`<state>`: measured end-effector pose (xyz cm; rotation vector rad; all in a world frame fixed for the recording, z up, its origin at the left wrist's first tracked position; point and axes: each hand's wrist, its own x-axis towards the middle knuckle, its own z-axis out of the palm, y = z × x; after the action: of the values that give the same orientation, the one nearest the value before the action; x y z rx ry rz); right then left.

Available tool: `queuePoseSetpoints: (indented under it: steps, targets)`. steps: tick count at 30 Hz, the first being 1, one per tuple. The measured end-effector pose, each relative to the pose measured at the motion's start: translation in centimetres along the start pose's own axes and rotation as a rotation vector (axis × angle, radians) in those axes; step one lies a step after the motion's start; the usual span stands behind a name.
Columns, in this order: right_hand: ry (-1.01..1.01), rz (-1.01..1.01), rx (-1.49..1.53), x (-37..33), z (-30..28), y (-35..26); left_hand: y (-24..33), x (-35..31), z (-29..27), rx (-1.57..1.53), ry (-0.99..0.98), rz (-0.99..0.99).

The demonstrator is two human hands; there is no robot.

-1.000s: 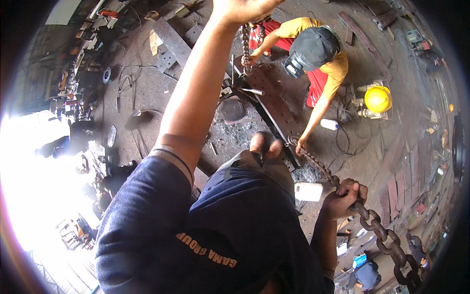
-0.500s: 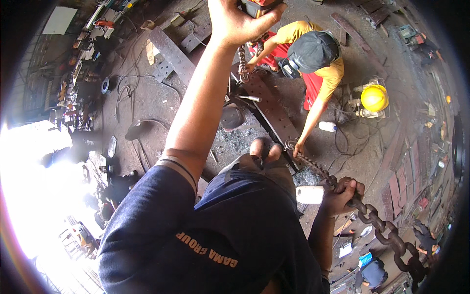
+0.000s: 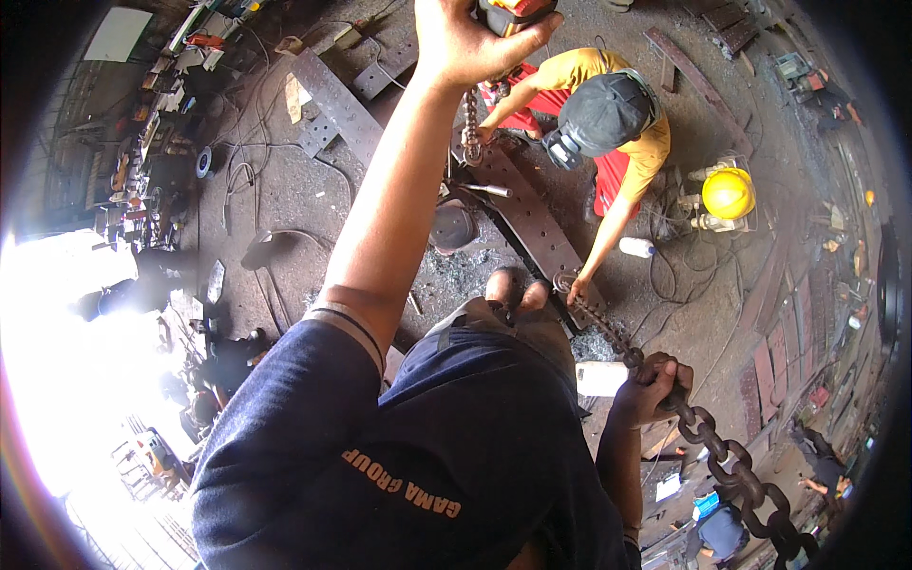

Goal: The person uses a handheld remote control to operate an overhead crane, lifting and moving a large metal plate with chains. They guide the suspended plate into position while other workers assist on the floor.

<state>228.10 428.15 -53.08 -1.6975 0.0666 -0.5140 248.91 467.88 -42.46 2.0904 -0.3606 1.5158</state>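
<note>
My left hand (image 3: 458,46) is raised at the top edge, closed around a red-and-yellow device (image 3: 513,13) with a dark lower edge. Its thumb lies along the device; the other fingers are mostly hidden. My right hand (image 3: 652,391), at the lower right, grips a heavy rusty chain (image 3: 731,464). Past that hand the chain runs up-left to the near end of a dark steel beam (image 3: 524,209), where a co-worker's hand (image 3: 578,291) holds it. Another chain length (image 3: 471,125) hangs by my left forearm, and the co-worker's other hand is at its lower end.
A co-worker in a dark cap (image 3: 604,114) crouches beside the beam. A yellow rounded object (image 3: 729,194), a white bottle (image 3: 636,247) and a white container (image 3: 602,378) stand on the floor. Cables and steel plates (image 3: 332,106) lie about. Another person (image 3: 724,532) is at the lower right.
My right hand has shifted slightly left and down, and the chain hanging from it has swung left. The co-worker's head has dipped a little. My left hand has moved slightly right.
</note>
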Motion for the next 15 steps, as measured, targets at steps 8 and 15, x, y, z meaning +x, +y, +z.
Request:
queuePoseSetpoints:
  steps: [8, 15]
  targets:
    - [0.07, -0.016, 0.048, 1.4, 1.2, -0.4, 1.7, -0.7, -1.7, 0.019, -0.028, 0.045]
    - [0.054, -0.029, 0.081, 1.9, 1.2, 0.2, 2.0, -1.6, -2.2, 0.027, -0.035, -0.055]
